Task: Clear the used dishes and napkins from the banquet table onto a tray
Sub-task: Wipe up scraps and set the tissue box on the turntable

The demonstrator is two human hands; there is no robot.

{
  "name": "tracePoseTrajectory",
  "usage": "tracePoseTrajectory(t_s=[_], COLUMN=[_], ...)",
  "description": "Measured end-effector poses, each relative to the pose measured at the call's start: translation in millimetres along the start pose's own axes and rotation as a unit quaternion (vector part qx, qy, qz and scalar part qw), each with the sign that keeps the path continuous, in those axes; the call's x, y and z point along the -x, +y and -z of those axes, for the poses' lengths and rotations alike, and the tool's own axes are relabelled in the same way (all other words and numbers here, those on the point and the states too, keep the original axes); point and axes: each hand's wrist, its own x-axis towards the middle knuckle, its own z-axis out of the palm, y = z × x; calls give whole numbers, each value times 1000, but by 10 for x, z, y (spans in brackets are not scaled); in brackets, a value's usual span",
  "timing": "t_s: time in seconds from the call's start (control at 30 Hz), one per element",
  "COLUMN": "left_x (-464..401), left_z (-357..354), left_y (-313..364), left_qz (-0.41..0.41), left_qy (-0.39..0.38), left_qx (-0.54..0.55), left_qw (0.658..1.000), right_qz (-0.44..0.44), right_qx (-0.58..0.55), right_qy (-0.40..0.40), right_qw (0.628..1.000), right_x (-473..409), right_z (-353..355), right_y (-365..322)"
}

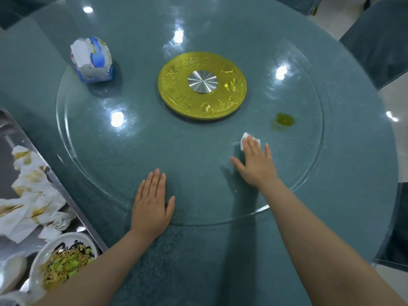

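You're pressing small white paper napkin [245,138] flat under right hand [256,164], fingers straight; left hand [152,208] resting open on desk. Napkin soft, light: pinch far edge.

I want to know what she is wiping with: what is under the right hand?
A white napkin lies under the right hand, pressed flat on the glass turntable. Only its edge shows past the fingertips; the rest is covered.

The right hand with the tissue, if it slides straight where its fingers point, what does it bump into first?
Probably nothing solid: the right hand, pressing the white tissue, points up along bare glass turntable. The green spill sits slightly rightward, so it may just miss.
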Motion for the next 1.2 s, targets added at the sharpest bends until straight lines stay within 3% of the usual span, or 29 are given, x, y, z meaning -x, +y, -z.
tracePoseTrajectory(t_s=[0.07,0.1,0.23,0.3,0.37,0.43,0.5,0.57,0.7,0.8,0.87,0.93,1.0,1.03,1.1,1.2], left_x=[3,9,0,-1,-3,-13,-5,3,-13,-27,-37,-34,-27,-23,-17,-33], left_z=[-16,-21,-31,-28,-26,-19,-20,-21,-12,4,18,29,24,16,6,13], left_y=[15,22,0,-20,-34,-23,-2,11,-37,-100,-130,-124,-93,-80,-72,-101], left_qz=[4,6,-1,-2,-4,-2,-2,1,-3,-6,-10,-9,-7,-4,1,-4], left_qy=[1,0,5,7,9,10,8,9,9,5,7,8,11,11,9,8], left_qx=[1,3,-2,-3,0,-3,-4,-3,-2,-8,-6,0,3,3,4,3], left_qw=[1000,1000,1000,1000,1000,1000,1000,1000,1000,1000,1000,1000,1000,1000,1000,1000], right_qz=[-41,-18,218,248,182,62,-81,-123,154,250,189,49,-82,-104,-38,171], right_qx=[-49,-62,1,28,56,39,-42,-109,-51,13,40,31,-19,-48,-66,-17], right_qy=[2,-1,-40,-29,-5,-1,7,12,-51,-36,-5,-2,7,6,-7,-54], right_qw=[998,998,975,968,982,997,996,986,985,967,981,998,996,993,997,984], right_x=[-76,14,723,680,393,9,-260,-269,626,806,488,142,-50,-56,151,765], right_z=[6,-44,-255,-233,-170,-17,84,67,-243,-233,-153,-5,36,9,-117,-254], right_y=[-166,-329,-795,-669,-401,-92,-5,-315,-1040,-717,-256,201,307,160,-274,-657])
